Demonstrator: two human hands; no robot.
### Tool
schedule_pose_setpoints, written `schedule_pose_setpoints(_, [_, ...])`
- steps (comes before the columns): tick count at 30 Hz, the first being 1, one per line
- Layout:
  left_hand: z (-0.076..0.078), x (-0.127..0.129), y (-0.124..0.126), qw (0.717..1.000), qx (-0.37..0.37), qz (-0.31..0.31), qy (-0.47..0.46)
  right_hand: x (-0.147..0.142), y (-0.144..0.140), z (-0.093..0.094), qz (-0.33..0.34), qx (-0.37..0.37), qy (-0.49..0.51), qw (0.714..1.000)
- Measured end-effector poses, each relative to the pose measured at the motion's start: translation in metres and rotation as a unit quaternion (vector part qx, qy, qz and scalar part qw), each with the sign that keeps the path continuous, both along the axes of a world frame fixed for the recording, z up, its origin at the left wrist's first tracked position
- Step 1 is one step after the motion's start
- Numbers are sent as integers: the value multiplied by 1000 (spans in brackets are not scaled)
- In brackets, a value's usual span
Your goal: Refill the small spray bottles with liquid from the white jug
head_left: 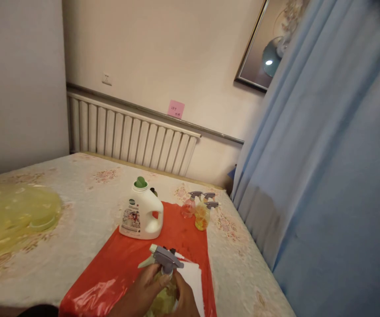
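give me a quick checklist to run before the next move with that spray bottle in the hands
1. Grip on the spray bottle: left hand and right hand both wrap its body - ok.
2. Grey trigger head seated on the bottle: looks on top, but whether it is screwed tight - cannot tell.
3. Red plastic sheet under the work area: lies flat beneath the hands - ok.
4. White detergent jug: upright, green cap on, apart from the hands - ok.
5. Small spray bottles at the sheet's far edge: upright, clear of the hands - ok.
6. Liquid level in the held bottle: hidden by the fingers - cannot tell.
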State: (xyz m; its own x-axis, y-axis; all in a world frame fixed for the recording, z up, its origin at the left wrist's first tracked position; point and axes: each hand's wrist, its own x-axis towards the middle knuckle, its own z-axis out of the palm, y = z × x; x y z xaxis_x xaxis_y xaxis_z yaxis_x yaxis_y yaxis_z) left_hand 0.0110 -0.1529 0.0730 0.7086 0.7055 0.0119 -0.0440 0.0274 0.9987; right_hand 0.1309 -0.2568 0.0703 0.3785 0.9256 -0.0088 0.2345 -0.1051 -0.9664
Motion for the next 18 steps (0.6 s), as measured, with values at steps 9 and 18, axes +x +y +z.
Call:
schedule_pose_setpoints(9, [12, -3, 7, 994, -14, -108, -21, 2, 0, -1, 4, 2, 4, 1000])
schedule_pose_setpoints(18, [1, -3, 0, 999, 2, -39, -11, 0, 0, 1, 27, -17, 5, 999])
